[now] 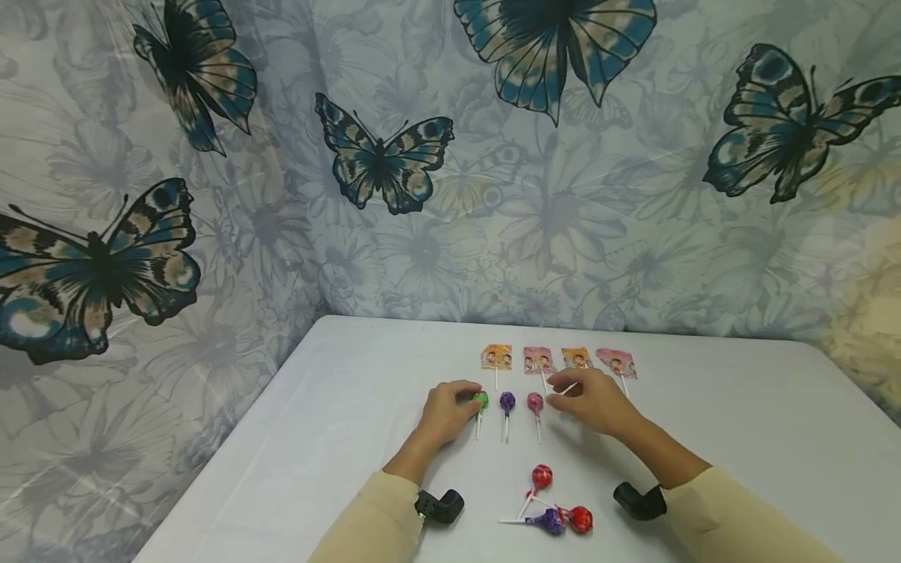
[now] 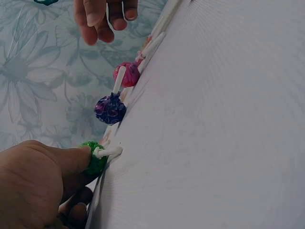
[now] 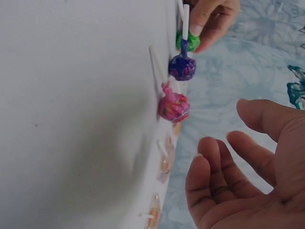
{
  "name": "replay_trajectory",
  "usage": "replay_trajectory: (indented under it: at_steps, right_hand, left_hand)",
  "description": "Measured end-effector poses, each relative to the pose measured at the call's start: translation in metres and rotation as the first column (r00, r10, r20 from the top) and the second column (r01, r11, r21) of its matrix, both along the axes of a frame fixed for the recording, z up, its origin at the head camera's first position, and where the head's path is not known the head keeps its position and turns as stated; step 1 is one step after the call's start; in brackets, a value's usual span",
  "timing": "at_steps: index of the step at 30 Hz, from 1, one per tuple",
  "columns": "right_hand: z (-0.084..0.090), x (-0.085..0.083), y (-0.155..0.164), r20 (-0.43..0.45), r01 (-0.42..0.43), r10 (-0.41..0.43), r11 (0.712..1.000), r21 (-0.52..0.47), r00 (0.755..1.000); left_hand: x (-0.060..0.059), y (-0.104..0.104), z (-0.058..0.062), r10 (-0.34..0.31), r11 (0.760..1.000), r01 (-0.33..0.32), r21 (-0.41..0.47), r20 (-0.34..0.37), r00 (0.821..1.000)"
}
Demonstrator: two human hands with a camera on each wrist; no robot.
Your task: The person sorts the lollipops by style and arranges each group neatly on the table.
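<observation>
Thumb and fingers of my left hand [image 1: 448,410] pinch the green lollipop [image 1: 482,399] by its wrapped head, its stick pointing toward me. To its right, a purple lollipop [image 1: 507,401] and a pink lollipop [image 1: 535,403] lie in the same row. My right hand [image 1: 591,399] hovers just right of the pink one, holding nothing; in the right wrist view its fingers [image 3: 221,171] are loosely bent, with a gap to the thumb. The left wrist view shows the green wrapper [image 2: 95,160] between thumb and fingers.
Behind the row lie flat-packed lollipops in orange [image 1: 497,356] and pink [image 1: 538,360] wrappers, some partly behind my right hand. Nearer me on the white table [image 1: 338,438] are two red lollipops [image 1: 542,475] and another purple one [image 1: 552,521]. A butterfly-print cloth [image 1: 436,266] hangs behind.
</observation>
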State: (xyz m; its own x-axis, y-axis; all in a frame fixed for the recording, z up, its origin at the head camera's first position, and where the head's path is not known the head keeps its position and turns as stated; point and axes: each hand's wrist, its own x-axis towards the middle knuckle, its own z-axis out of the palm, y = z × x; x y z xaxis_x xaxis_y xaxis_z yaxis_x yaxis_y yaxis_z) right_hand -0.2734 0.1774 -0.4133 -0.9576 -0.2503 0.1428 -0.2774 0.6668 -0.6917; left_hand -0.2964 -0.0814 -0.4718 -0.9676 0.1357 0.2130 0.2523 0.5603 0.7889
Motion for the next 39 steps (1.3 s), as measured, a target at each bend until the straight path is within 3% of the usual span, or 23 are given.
replay_trajectory:
  at_steps: [39]
  right_hand:
    - [0.03,0.067,0.008,-0.131,-0.053,0.042,0.995,-0.081,0.991]
  left_hand:
    - [0.001,0.0,0.001,0.006,1.0,-0.006,-0.009,0.006,1.0]
